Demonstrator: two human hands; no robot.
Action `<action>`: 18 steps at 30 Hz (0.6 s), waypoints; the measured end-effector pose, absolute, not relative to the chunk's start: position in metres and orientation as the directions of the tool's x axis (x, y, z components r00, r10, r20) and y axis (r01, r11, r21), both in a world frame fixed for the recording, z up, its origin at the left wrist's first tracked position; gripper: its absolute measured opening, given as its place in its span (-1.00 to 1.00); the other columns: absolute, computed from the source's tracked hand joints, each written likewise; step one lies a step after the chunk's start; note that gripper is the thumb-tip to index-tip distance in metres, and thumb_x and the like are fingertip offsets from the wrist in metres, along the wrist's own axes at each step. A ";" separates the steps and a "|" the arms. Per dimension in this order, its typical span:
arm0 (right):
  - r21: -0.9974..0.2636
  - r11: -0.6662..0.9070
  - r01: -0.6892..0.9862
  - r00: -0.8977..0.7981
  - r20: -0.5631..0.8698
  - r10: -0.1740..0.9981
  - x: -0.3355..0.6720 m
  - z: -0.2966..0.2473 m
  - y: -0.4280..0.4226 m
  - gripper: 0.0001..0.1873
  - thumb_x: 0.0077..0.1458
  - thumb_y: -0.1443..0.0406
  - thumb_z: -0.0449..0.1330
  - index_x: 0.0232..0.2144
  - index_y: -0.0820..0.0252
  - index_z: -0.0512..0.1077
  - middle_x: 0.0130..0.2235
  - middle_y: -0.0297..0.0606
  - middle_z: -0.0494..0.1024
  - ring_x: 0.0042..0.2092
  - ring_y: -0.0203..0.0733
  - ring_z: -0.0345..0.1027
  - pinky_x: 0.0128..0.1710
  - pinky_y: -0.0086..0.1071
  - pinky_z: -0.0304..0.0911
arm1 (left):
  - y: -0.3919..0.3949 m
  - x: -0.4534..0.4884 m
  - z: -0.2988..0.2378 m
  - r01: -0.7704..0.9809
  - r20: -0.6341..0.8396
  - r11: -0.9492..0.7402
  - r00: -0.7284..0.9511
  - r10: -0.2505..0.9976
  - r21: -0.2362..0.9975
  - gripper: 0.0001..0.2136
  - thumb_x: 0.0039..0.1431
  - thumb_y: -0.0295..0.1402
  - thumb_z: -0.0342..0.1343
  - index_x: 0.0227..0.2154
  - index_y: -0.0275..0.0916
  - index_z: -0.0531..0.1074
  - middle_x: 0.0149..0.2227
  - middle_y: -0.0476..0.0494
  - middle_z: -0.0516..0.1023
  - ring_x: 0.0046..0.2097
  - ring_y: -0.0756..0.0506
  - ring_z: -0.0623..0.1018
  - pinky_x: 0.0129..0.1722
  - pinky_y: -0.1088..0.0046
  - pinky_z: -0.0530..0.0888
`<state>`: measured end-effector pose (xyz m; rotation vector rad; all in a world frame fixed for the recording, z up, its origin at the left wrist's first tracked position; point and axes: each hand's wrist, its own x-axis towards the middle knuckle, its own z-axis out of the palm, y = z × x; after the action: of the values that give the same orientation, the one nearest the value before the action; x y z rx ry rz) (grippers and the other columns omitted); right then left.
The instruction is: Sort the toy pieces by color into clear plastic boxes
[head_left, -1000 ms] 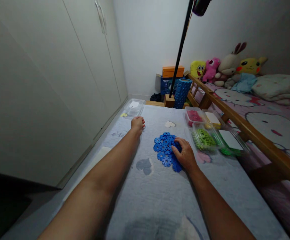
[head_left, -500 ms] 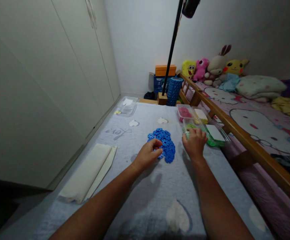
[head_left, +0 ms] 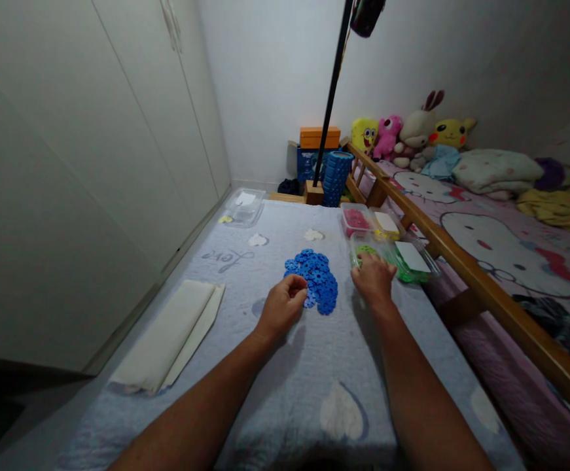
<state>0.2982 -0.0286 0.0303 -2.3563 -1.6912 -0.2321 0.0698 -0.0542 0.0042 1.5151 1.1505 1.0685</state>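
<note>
A pile of blue flower-shaped plastic discs point(head_left: 320, 278) lies mid-table. At its near left edge is my left hand point(head_left: 285, 301), fingers curled and thumb close to the fingertips; anything pinched there is too small to make out. My right hand point(head_left: 375, 278) reaches over a clear plastic box point(head_left: 387, 247) that has light green discs point(head_left: 364, 251) in it. Its fingers bend down at the box's near side, closed, with the fingertips partly hidden, so I cannot make out what they hold.
Boxes of pink pieces point(head_left: 356, 221), yellow pieces point(head_left: 387, 226) and darker green pieces point(head_left: 412, 261) stand at the right edge by the wooden bed rail point(head_left: 442, 242). A clear container point(head_left: 245, 206) sits far left. Folded cream cloth point(head_left: 171, 333) lies left. A black pole point(head_left: 331, 98) rises behind.
The view has shifted slightly, moving everything a little left. My left thumb and fingers look closer together. My right hand stays at the box of light green discs.
</note>
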 end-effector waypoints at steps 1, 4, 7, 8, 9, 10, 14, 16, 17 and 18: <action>-0.085 -0.288 0.954 0.300 0.240 0.923 0.295 0.032 -0.031 -0.66 0.23 0.33 0.12 0.01 0.25 0.52 0.00 0.03 0.60 0.02 0.08 0.41 -0.03 -0.15 0.09 | -0.055 0.070 0.004 0.189 0.110 -0.147 0.192 0.975 0.971 -0.88 0.13 -0.35 0.11 -0.30 -0.22 0.50 -0.31 -0.09 0.58 -0.26 -0.08 0.55 -0.18 0.37 0.46; -0.066 -0.220 0.973 0.228 0.192 0.955 0.286 0.038 -0.039 -0.68 0.23 0.33 0.12 0.00 0.23 0.51 -0.03 -0.02 0.61 0.01 0.06 0.43 -0.03 -0.16 0.11 | -0.059 0.071 0.003 0.288 0.158 -0.220 0.223 0.962 0.932 -0.86 0.18 -0.35 0.10 -0.23 -0.22 0.51 -0.22 -0.14 0.62 -0.17 -0.12 0.58 -0.08 0.31 0.48; -0.060 -0.164 0.985 0.172 0.172 0.970 0.280 0.042 -0.049 -0.69 0.23 0.34 0.11 -0.01 0.23 0.50 -0.05 -0.05 0.61 0.02 0.03 0.44 -0.05 -0.19 0.12 | -0.064 0.073 0.000 0.450 0.284 -0.400 0.304 0.909 0.799 -0.80 0.22 -0.36 0.13 -0.12 -0.21 0.52 -0.06 -0.21 0.63 0.02 -0.19 0.56 0.11 0.18 0.45; -0.063 -0.150 0.987 0.158 0.168 0.973 0.278 0.042 -0.051 -0.69 0.24 0.33 0.12 -0.01 0.23 0.50 -0.06 -0.06 0.61 0.02 0.02 0.44 -0.05 -0.20 0.12 | -0.066 0.074 -0.001 0.501 0.321 -0.470 0.356 0.878 0.727 -0.77 0.23 -0.35 0.14 -0.07 -0.20 0.52 0.02 -0.23 0.62 0.11 -0.22 0.53 0.19 0.11 0.40; -0.068 -0.138 0.988 0.147 0.165 0.975 0.277 0.043 -0.054 -0.69 0.24 0.33 0.12 -0.01 0.22 0.50 -0.06 -0.07 0.62 0.02 0.01 0.44 -0.05 -0.21 0.13 | -0.067 0.075 -0.003 0.545 0.345 -0.534 0.415 0.842 0.647 -0.72 0.25 -0.33 0.15 0.00 -0.19 0.52 0.11 -0.24 0.59 0.20 -0.25 0.48 0.27 0.04 0.33; -0.074 -0.128 0.989 0.139 0.165 0.977 0.276 0.043 -0.056 -0.70 0.24 0.33 0.12 0.00 0.22 0.49 -0.06 -0.07 0.62 0.02 0.01 0.44 -0.05 -0.21 0.13 | -0.067 0.077 -0.005 0.578 0.350 -0.586 0.475 0.807 0.568 -0.67 0.27 -0.30 0.15 0.08 -0.18 0.50 0.19 -0.24 0.54 0.28 -0.28 0.41 0.34 -0.02 0.25; -0.086 -0.132 0.987 0.147 0.192 0.970 0.271 0.041 -0.060 -0.67 0.26 0.29 0.15 0.05 0.21 0.48 -0.02 -0.06 0.61 0.03 0.01 0.43 -0.04 -0.21 0.13 | -0.066 0.082 -0.015 0.653 0.268 -0.667 0.613 0.743 0.358 -0.49 0.34 -0.15 0.10 0.31 -0.11 0.33 0.38 -0.20 0.35 0.46 -0.33 0.18 0.43 -0.16 0.02; -0.074 -0.154 0.985 0.166 0.209 0.964 0.269 0.039 -0.061 -0.66 0.28 0.26 0.16 0.07 0.21 0.47 0.01 -0.04 0.60 0.04 0.03 0.43 -0.04 -0.20 0.13 | -0.064 0.083 -0.018 0.691 0.220 -0.648 0.611 0.761 0.322 -0.46 0.37 -0.09 0.06 0.34 -0.10 0.30 0.42 -0.19 0.30 0.47 -0.34 0.17 0.43 -0.17 0.04; -0.067 -0.163 0.984 0.174 0.216 0.961 0.268 0.037 -0.061 -0.65 0.28 0.26 0.16 0.07 0.22 0.48 0.02 -0.04 0.59 0.04 0.04 0.43 -0.04 -0.19 0.13 | -0.063 0.083 -0.019 0.713 0.201 -0.628 0.596 0.777 0.311 -0.45 0.37 -0.06 0.05 0.35 -0.10 0.29 0.43 -0.20 0.28 0.46 -0.34 0.17 0.42 -0.18 0.06; -0.064 -0.169 0.984 0.179 0.221 0.959 0.267 0.036 -0.061 -0.65 0.28 0.26 0.16 0.07 0.22 0.48 0.02 -0.03 0.59 0.03 0.04 0.43 -0.03 -0.19 0.13 | -0.061 0.082 -0.020 0.737 0.188 -0.604 0.576 0.796 0.303 -0.45 0.38 -0.04 0.03 0.35 -0.10 0.29 0.43 -0.20 0.27 0.46 -0.35 0.18 0.41 -0.19 0.08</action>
<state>0.2673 -0.0614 0.0361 -2.2572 -1.8889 -0.1915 0.0817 -0.0612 -0.0198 2.6143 1.2864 0.4553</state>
